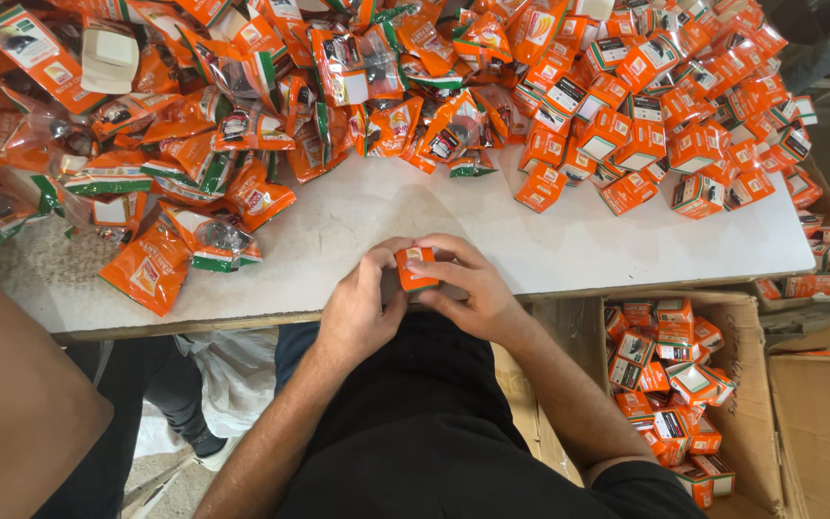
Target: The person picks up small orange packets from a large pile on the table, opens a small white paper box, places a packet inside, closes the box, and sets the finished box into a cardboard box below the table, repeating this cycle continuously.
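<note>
My left hand (359,306) and my right hand (468,286) meet at the near edge of a white table (405,207). Together they hold one small orange box (414,269), fingers closed around its sides. Behind them, on the left half of the table, lies a heap of orange plastic pouches (194,144). A pile of small orange boxes (655,106) covers the far right of the table.
An open cardboard carton (751,384) at my right, below the table, holds several orange boxes. Another carton (823,413) stands further right. Another person's arm (12,413) shows at the lower left. White plastic parts (109,56) lie among the pouches.
</note>
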Motion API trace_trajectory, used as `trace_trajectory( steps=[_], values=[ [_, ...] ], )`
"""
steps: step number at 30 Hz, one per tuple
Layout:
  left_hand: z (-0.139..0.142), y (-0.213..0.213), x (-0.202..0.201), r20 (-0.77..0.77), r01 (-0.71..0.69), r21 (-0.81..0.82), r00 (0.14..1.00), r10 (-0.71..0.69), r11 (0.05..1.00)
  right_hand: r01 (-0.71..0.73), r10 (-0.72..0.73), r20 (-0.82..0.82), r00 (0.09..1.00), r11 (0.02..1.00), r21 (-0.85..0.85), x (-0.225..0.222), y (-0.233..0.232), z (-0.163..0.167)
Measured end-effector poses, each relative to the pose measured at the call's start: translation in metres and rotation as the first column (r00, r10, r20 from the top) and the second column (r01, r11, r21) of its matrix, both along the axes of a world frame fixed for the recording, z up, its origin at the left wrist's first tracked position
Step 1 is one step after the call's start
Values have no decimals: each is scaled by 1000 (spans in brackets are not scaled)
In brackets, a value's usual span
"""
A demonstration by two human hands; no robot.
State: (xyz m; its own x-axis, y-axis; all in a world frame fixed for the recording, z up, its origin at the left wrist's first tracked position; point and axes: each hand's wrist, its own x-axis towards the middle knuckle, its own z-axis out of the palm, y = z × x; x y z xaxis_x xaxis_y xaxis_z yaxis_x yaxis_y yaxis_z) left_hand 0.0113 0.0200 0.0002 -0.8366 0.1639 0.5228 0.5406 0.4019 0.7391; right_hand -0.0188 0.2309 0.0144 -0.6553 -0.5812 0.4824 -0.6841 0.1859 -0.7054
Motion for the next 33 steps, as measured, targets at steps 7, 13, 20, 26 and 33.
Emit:
trace_trajectory(
  steps=[7, 13, 20, 26, 33],
  values=[
    [5, -4, -2, -17, 59, 22, 998, -59, 998, 181, -180, 71, 981, 984, -2, 7, -9, -4],
    [19, -3, 4, -291, -79, -183, 957, 23, 980, 208, -183, -239, 954, 975, 82, 13, -7, 2],
    [24, -9, -1, -69, 136, 6, 988, -135, 991, 230, -209, -193, 959, 969, 95, 13, -2, 0],
    [16, 3, 1, -160, -2, -20, 987, -1, 1000, 216, -212, -130, 969, 976, 21, 15, -3, -8],
    [26, -12, 6, -344, 46, -265, 929, -139, 963, 256, -231, -260, 938, 964, 68, 18, -2, -12]
  ],
)
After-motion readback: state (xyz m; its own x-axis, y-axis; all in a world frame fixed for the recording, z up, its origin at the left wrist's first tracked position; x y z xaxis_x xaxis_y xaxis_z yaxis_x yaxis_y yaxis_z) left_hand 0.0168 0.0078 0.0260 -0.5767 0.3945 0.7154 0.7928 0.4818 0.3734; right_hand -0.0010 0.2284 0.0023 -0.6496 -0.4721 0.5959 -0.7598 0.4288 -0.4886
